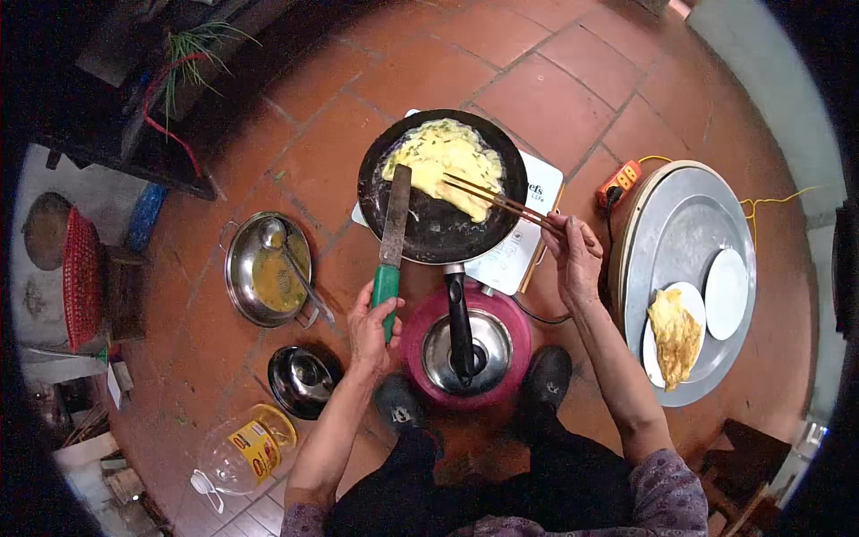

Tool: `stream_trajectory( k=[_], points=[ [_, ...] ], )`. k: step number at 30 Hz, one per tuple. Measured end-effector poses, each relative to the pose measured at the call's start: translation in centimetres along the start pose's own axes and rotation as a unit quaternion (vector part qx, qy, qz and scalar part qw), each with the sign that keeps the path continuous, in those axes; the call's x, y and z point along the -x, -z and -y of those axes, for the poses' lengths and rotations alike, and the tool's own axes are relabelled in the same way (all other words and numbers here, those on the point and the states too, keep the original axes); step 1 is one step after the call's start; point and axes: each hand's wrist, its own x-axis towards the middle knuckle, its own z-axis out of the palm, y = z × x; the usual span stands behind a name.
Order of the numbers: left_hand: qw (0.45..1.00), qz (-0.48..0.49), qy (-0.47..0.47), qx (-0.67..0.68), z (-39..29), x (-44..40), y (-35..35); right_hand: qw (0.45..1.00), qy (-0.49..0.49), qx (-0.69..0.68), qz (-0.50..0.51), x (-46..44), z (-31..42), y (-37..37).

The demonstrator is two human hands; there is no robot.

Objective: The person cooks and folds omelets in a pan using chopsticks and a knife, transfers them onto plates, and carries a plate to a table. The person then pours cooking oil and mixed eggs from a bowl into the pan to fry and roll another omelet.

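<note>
A yellow omelette with green flecks (447, 157) lies in the far part of a black frying pan (420, 237), its near side folded. My left hand (369, 331) is closed around the green handle of a knife (395, 219), whose flat blade tip reaches the omelette's left edge. Between the fingers of my right hand (573, 255) is a pair of chopsticks (501, 201), with the tips at the omelette's near right side. The pan rests over a white cooker (541, 183), and its black handle points towards me above a pink pot with a steel lid (416, 336).
On the left stand a steel pot (235, 277) with yellow liquid and a ladle (304, 282), a dark bowl (304, 383) and an oil bottle (242, 452). At right, a round metal tray (662, 215) holds a browned omelette (673, 340) and a white plate (727, 294). An orange power strip (617, 182) lies beside it.
</note>
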Motion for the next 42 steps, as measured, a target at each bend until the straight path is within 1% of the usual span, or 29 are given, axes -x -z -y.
stream_trajectory(
  k=[2, 4, 5, 10, 13, 16, 17, 20, 21, 22, 23, 24, 27, 28, 31, 36, 39, 42],
  points=[
    [1.0, 0.008, -0.009, 0.002, -0.1, 0.0, 0.0, 1.0, -0.009, 0.023, -0.008, 0.1, -0.4, 0.2],
    [0.999, 0.002, 0.042, 0.021, -0.4, -0.5, -0.1, 0.997, -0.028, 0.068, -0.025, 0.3, -0.8, 0.4],
    [0.997, -0.001, 0.068, 0.03, -0.5, -0.7, -0.1, 0.997, -0.027, 0.068, -0.025, 0.2, -0.8, 0.5],
    [0.997, 0.011, 0.06, 0.041, -1.6, 0.2, 0.1, 0.999, -0.009, 0.034, -0.015, 0.3, 0.8, -0.3],
    [0.996, 0.016, 0.036, 0.077, -2.0, 2.1, 0.1, 1.0, 0.011, 0.019, -0.011, 0.1, 1.8, -0.3],
    [0.996, 0.017, 0.033, 0.085, -2.1, 4.0, 0.2, 0.995, 0.031, 0.097, -0.014, 0.3, 2.6, -0.2],
    [0.995, 0.016, 0.033, 0.09, -2.1, 4.3, 0.2, 0.995, 0.032, 0.096, -0.015, 0.3, 2.7, -0.4],
    [0.995, 0.018, 0.033, 0.096, -1.7, 4.5, 0.7, 0.97, 0.141, 0.179, 0.089, 0.4, 1.7, -1.9],
    [0.994, 0.019, 0.034, 0.099, -1.7, 4.5, 0.8, 0.97, 0.141, 0.177, 0.089, 0.6, 1.5, -2.7],
    [0.994, 0.019, 0.033, 0.098, -1.8, 4.4, 0.9, 0.931, 0.198, 0.276, 0.133, 1.0, 1.4, -3.6],
    [0.994, 0.015, 0.034, 0.099, -1.8, 4.4, 0.9, 0.877, 0.251, 0.371, 0.175, 1.3, 1.3, -4.1],
    [0.994, 0.01, 0.036, 0.1, -1.8, 4.4, 0.9, 0.877, 0.251, 0.37, 0.175, 1.5, 0.9, -4.4],
    [0.994, 0.007, 0.036, 0.103, -1.7, 4.3, 1.3, 0.747, 0.328, 0.485, 0.314, 2.1, -0.5, -4.5],
    [0.994, 0.011, 0.034, 0.106, -1.6, 4.3, 1.3, 0.748, 0.327, 0.485, 0.314, 2.4, -0.9, -4.3],
    [0.993, 0.009, 0.037, 0.11, -1.3, 4.4, 1.3, 0.698, 0.328, 0.53, 0.354, 3.4, -1.9, -3.5],
    [0.994, 0.003, 0.04, 0.106, -1.2, 4.4, 1.4, 0.683, 0.332, 0.54, 0.363, 4.8, -2.3, -3.3],
    [0.994, 0.005, 0.038, 0.106, -1.2, 4.6, 1.5, 0.706, 0.301, 0.513, 0.384, 6.0, -1.8, -3.8],
    [0.993, 0.005, 0.035, 0.11, -1.3, 4.7, 1.4, 0.716, 0.311, 0.492, 0.385, 6.5, -1.2, -3.8]
  ],
)
